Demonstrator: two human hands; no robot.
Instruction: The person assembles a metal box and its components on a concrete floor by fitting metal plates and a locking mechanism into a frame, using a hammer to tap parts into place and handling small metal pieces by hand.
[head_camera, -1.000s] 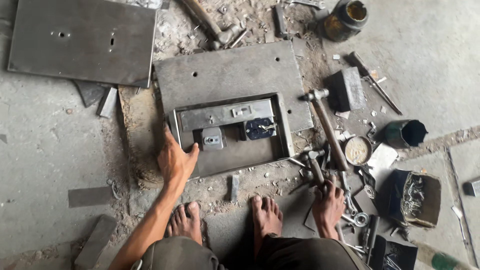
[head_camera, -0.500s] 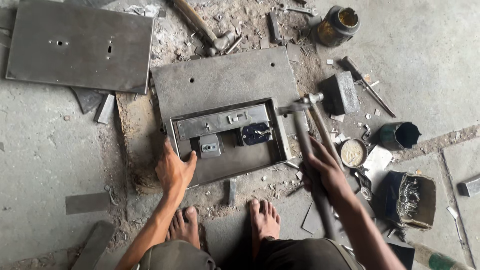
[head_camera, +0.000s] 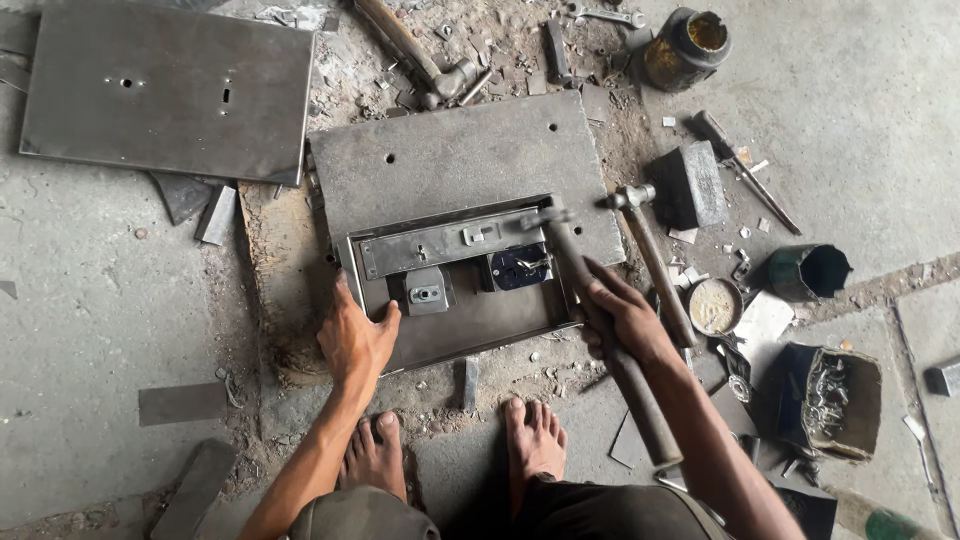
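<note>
Hammer (head_camera: 600, 330) in right hand (head_camera: 620, 320), over lock case (head_camera: 470, 320).

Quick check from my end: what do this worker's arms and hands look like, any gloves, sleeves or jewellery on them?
Both arms are bare as far up as the head view shows, with no sleeves in sight. The left hand and the right hand are ungloved, and no ring, watch or wristband shows on either. The fingers look dusty from the work. The feet below are bare too.
</note>
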